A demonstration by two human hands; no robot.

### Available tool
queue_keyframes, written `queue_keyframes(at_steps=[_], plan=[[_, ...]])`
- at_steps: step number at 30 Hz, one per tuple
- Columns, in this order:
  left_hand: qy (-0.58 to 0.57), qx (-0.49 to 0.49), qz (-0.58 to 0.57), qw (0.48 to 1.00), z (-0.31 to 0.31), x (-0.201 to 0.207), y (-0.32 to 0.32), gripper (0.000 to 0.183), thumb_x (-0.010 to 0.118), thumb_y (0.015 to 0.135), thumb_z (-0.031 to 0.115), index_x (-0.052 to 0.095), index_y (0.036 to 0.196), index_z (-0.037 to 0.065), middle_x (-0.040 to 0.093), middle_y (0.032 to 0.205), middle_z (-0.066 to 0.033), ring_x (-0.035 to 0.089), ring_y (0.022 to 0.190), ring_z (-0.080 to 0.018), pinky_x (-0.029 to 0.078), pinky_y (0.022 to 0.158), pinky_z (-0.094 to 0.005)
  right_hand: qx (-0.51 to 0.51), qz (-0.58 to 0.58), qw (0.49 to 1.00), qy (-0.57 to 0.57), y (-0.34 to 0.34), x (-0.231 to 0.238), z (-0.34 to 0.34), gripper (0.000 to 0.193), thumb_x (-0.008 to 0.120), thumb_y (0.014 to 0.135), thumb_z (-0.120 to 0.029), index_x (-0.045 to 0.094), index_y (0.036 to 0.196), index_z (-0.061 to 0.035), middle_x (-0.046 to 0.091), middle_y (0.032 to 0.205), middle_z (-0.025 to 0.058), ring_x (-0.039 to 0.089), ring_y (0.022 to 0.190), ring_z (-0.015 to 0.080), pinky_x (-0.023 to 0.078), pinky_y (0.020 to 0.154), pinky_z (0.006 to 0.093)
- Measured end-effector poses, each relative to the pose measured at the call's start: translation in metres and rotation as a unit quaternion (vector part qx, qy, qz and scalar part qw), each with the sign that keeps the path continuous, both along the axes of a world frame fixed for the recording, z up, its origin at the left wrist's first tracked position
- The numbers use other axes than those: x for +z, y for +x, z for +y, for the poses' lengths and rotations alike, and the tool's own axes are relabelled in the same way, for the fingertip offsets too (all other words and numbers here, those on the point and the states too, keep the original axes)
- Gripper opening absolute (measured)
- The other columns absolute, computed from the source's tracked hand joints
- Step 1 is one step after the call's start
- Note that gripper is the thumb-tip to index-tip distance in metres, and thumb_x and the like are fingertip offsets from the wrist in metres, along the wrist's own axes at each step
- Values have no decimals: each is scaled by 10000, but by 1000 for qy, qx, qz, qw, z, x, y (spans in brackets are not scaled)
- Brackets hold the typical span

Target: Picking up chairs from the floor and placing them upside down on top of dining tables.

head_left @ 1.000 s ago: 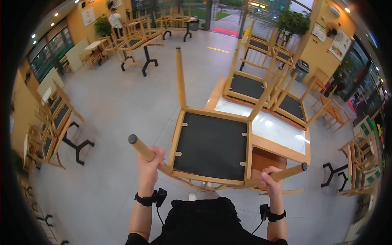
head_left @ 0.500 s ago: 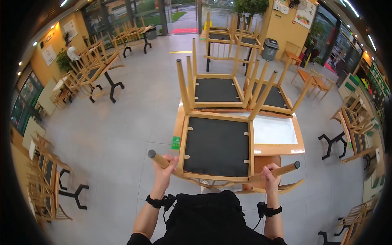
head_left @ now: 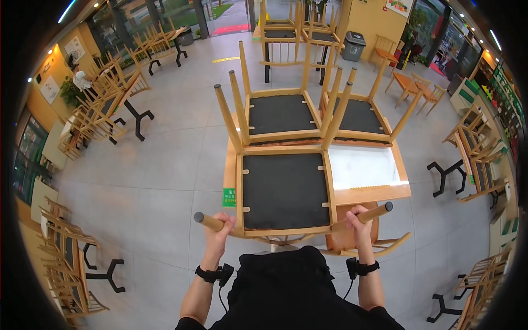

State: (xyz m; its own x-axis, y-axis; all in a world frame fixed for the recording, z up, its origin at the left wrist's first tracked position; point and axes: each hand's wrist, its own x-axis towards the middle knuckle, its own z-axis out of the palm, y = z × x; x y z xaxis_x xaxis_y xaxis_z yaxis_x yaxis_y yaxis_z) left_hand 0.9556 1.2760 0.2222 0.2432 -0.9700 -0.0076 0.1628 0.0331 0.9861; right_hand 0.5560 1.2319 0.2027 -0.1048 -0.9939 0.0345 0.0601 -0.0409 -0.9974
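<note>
An upside-down wooden chair (head_left: 285, 190) with a black seat underside is in front of me, over the near left part of a wooden table (head_left: 372, 196) with a white inset top. My left hand (head_left: 220, 228) is closed around its near left leg. Around the near right leg, my right hand (head_left: 360, 221) is closed too. Two more upturned chairs stand on the far half of the table, one at the left (head_left: 281, 114) and one at the right (head_left: 357, 116). Whether the held chair's seat bears fully on the tabletop is hidden.
An upright chair with a brown seat (head_left: 342, 240) stands by the table's near right side. Tables with upturned chairs line the left (head_left: 118, 98), the right (head_left: 476, 159) and the far side (head_left: 280, 34). A grey bin (head_left: 353, 47) stands far right. One person (head_left: 83, 81) is far left.
The scene has slid slightly left and up in the view. Both hands keep their hold on the chair's legs, and the chair stays in nearly the same place over the table.
</note>
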Motion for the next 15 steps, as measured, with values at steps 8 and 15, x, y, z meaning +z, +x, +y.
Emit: queue_keyframes(at_steps=[8,15], plan=[[3,-15,-59,998,-2,-11,0,322,688,919,147,503,673,55,492,653,12,452,623,-82,355,573,-261,15,9,1000,0,-7,-20,-7,197,661,856,-67,543,702,-38,537,606,31,498,544,106,385,524,249],[12,-42,-118,992,7,-26,-12,300,684,916,125,508,689,39,500,650,4,452,634,-90,369,591,-271,64,88,994,-23,-30,-51,-5,181,710,829,-90,587,715,-22,555,666,12,503,644,100,398,603,261]])
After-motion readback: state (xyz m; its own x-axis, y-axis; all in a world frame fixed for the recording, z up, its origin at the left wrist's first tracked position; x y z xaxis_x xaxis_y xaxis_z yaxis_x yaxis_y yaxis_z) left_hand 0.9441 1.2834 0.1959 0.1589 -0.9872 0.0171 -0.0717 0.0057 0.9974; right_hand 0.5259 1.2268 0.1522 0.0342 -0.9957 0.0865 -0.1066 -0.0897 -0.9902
